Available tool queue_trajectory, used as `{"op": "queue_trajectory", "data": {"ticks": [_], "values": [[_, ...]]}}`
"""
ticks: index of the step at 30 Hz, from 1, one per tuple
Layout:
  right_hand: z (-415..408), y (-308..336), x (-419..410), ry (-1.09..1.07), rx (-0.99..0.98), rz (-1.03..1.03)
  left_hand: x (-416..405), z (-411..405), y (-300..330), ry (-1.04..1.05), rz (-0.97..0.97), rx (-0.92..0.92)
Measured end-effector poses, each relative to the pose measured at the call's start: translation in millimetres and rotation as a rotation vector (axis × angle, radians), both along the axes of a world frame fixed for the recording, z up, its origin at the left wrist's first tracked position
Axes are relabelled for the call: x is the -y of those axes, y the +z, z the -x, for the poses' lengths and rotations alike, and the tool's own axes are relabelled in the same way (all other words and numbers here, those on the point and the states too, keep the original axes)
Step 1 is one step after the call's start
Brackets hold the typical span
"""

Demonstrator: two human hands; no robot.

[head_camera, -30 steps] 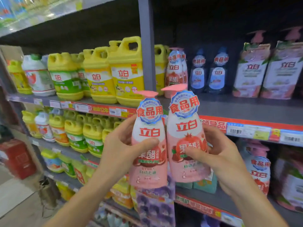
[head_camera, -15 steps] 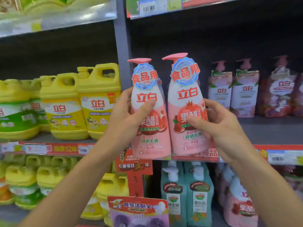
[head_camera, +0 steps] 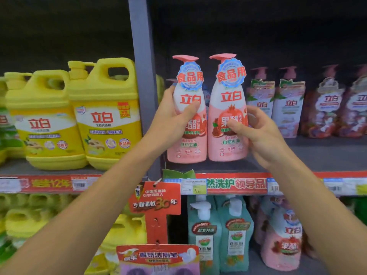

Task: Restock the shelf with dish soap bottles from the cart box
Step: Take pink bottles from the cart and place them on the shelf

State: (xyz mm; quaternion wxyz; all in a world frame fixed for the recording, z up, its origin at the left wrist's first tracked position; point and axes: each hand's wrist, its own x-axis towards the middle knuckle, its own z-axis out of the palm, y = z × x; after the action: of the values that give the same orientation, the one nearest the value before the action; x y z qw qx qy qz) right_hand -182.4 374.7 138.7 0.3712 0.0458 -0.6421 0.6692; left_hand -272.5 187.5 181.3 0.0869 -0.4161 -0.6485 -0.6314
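Two pink pump bottles of dish soap stand upright side by side at the front left of a grey shelf (head_camera: 309, 155). My left hand (head_camera: 174, 120) wraps the left bottle (head_camera: 188, 143), thumb across its label. My right hand (head_camera: 258, 133) grips the right bottle (head_camera: 226, 147) from its right side. Both bottle bases are at shelf level, close to the board; whether they rest on it I cannot tell. The cart box is out of view.
A grey upright post (head_camera: 143, 76) divides the bays just left of the bottles. Yellow jugs (head_camera: 105, 116) fill the left bay. Pump bottles (head_camera: 288, 108) stand at the back right. Teal bottles (head_camera: 220, 235) and a red hanging sign (head_camera: 156, 201) sit below.
Both hands carried the two pink bottles up and forward from below the shelf edge into the shelf bay. The view shifted up and closer to that shelf.
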Motion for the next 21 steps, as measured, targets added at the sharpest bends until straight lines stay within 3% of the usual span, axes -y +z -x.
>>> {"op": "queue_trajectory", "data": {"ticks": [11, 18, 21], "values": [[5.7, -14.9, -20.6, 0.053, 0.090, -0.039, -15.6, 10.9, -22.7, -0.031, -0.078, 0.198], [14.3, -18.3, -27.6, 0.077, 0.129, -0.063, -10.6, 10.1, -33.5, 0.021, -0.034, 0.117], [4.1, -15.3, -27.3, 0.060, 0.184, -0.140, -12.7, 8.4, -39.8, 0.226, 0.104, -0.039]]}}
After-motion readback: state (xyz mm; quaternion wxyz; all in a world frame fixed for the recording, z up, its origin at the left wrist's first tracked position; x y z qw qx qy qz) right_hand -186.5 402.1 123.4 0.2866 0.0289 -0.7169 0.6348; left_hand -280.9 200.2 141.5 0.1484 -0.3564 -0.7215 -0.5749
